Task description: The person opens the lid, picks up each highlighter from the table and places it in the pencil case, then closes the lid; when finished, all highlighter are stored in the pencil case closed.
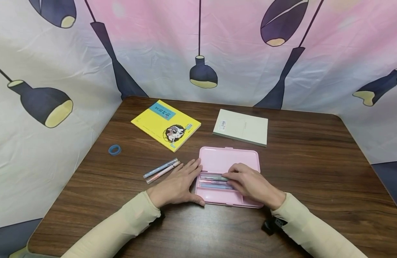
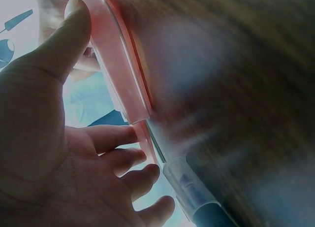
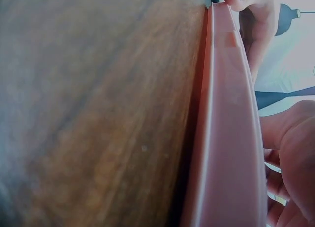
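A pink pencil case (image 1: 221, 196) lies with its lid (image 1: 230, 159) folded back on the table. Several pens (image 1: 216, 186) sit side by side in its upper compartment. Over the case, my right hand (image 1: 251, 184) pinches the end of a greenish pen (image 1: 213, 177) between thumb and fingers; in the right wrist view the case wall (image 3: 231, 113) hides the pinch. My left hand (image 1: 179, 184) spreads around the case's left end, its thumb at the near edge and its fingers along the left side. The left wrist view shows the thumb (image 2: 74, 30) against the case wall (image 2: 118, 64).
Two capped pens (image 1: 161, 170) lie left of the left hand. Farther left is a blue ring-shaped roll of tape (image 1: 114, 149). A yellow book (image 1: 166, 125) and a pale notebook (image 1: 241, 127) lie behind the case. A printed curtain (image 1: 166, 64) hangs behind the wooden table (image 1: 314, 161).
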The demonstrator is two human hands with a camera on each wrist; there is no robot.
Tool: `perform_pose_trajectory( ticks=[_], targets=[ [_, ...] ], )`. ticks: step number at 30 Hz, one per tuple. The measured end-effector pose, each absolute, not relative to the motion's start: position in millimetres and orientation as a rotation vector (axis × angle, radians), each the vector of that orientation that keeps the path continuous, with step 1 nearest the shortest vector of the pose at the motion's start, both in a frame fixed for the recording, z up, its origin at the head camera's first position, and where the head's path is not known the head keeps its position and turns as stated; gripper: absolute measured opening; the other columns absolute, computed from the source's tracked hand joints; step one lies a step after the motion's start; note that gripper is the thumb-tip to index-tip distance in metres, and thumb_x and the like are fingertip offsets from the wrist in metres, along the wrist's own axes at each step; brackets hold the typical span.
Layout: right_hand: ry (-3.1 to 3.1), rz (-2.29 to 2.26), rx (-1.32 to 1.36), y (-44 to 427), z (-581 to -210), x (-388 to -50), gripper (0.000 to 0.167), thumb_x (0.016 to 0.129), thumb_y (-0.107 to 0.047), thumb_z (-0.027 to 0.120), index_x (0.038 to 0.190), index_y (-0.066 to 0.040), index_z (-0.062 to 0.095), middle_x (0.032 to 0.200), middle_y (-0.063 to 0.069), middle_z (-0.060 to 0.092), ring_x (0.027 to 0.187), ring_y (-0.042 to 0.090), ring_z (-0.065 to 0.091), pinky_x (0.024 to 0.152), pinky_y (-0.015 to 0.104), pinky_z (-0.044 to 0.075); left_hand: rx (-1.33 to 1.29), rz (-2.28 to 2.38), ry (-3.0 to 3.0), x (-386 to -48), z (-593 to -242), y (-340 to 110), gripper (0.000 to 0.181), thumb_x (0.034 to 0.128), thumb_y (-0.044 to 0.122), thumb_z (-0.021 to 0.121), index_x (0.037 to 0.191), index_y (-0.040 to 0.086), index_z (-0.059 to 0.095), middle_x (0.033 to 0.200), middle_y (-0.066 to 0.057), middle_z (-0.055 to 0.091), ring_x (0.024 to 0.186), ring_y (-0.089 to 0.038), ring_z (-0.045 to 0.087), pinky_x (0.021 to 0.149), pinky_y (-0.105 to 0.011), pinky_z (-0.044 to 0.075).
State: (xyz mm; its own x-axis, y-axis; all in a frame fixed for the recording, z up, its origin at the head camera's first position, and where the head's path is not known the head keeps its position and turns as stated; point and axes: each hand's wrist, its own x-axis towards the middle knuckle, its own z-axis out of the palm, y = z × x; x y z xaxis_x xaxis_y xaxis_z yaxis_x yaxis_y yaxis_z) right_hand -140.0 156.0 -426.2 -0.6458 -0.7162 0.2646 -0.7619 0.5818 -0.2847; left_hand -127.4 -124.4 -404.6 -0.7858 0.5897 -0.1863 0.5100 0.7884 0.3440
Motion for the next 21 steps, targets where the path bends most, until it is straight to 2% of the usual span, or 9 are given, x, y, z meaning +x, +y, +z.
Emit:
perform_pose_trajectory(
  ticks=[21],
  targets=[
    [-2.672,0.571,1.260,155.5,-426.6,-140.4,0.025,0.090,-0.012,0.074,0.115,-0.012,0.076,0.100,-0.003,0.064,0.092,0.010,0.057,0.081,0.031,0.052,0.818,0.411,2.683,-127.3,-405.4,-123.9,0.115,0.0724,0.070,0.074,0.156,0.005,0.030,0.166,-0.011,0.015,0.153,-0.030,0.013,0.121,-0.054,0.014]
  ],
)
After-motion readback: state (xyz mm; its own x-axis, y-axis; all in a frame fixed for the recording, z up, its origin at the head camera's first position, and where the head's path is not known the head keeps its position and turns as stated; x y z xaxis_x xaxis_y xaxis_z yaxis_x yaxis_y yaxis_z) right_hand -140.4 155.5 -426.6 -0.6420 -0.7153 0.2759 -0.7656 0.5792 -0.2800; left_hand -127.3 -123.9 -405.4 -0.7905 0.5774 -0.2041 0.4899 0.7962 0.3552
